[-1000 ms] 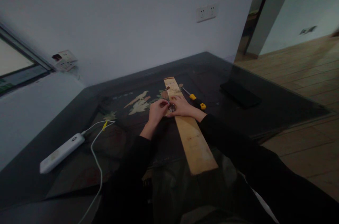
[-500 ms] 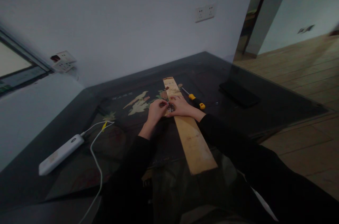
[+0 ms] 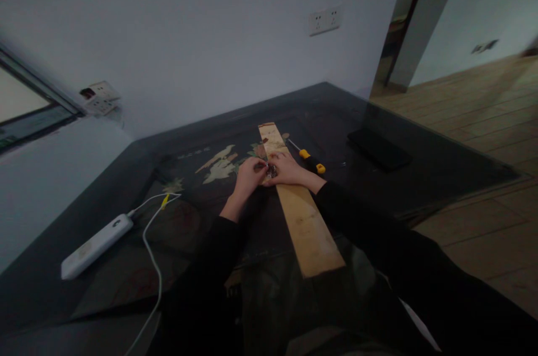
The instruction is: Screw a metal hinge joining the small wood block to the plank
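A long, pale wooden board [image 3: 309, 227] lies across the table, its near end sticking out past the front edge. On its middle part sits a small silvery metal piece [image 3: 271, 171] with dark spots, partly covered by my fingers. My left hand [image 3: 249, 175] is closed in a pinch at the piece's left side; what its fingertips hold is too small to make out. From the right, my right hand [image 3: 290, 170] presses the metal piece against the board, thumb near and fingers beyond it. A screwdriver [image 3: 311, 160] with a yellow and black handle lies just right of that hand.
The dark, glossy table [image 3: 336, 109] has a bird and flower picture. A white power bank [image 3: 98, 246] with a white cable [image 3: 155, 260] lies at left. A black flat object [image 3: 378, 148] rests at right. Behind stands a wall with sockets [image 3: 325, 21].
Almost nothing differs. The fingers of my left hand have shifted very slightly at the metal piece; my right hand, the board and the screwdriver stay put.
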{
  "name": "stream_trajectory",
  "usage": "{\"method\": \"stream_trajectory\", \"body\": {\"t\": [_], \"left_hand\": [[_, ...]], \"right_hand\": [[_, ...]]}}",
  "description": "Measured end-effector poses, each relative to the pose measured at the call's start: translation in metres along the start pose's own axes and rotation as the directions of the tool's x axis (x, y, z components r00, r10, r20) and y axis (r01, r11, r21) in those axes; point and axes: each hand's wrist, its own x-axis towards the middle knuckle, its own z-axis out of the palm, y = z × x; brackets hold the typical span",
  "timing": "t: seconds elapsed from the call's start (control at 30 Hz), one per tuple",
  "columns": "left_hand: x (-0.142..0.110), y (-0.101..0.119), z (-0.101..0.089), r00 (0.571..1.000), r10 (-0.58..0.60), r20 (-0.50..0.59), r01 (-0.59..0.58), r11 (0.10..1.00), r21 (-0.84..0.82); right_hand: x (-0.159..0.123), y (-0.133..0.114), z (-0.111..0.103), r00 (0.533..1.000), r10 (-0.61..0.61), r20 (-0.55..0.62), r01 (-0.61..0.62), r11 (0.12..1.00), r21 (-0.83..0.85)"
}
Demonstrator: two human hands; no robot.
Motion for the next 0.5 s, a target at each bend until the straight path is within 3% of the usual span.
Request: {"method": "stream_trajectory", "body": {"t": [0.3, 0.4, 0.5], "left_hand": [[0.000, -0.007, -0.013, 0.999, -0.026, 0.029, 0.030, 0.991, -0.130], [0.003, -0.017, -0.019, 0.991, -0.135, -0.020, 0.126, 0.960, -0.249], [0.003, -0.024, -0.019, 0.952, -0.305, -0.001, 0.277, 0.869, -0.410]], "right_hand": [[-0.001, 0.000, -0.001, 1.000, 0.028, 0.010, -0.028, 1.000, 0.003], [-0.001, 0.001, -0.001, 1.000, 0.029, 0.003, -0.029, 1.000, -0.005], [-0.001, 0.001, 0.000, 1.000, 0.025, 0.003, -0.025, 1.000, -0.011]]}}
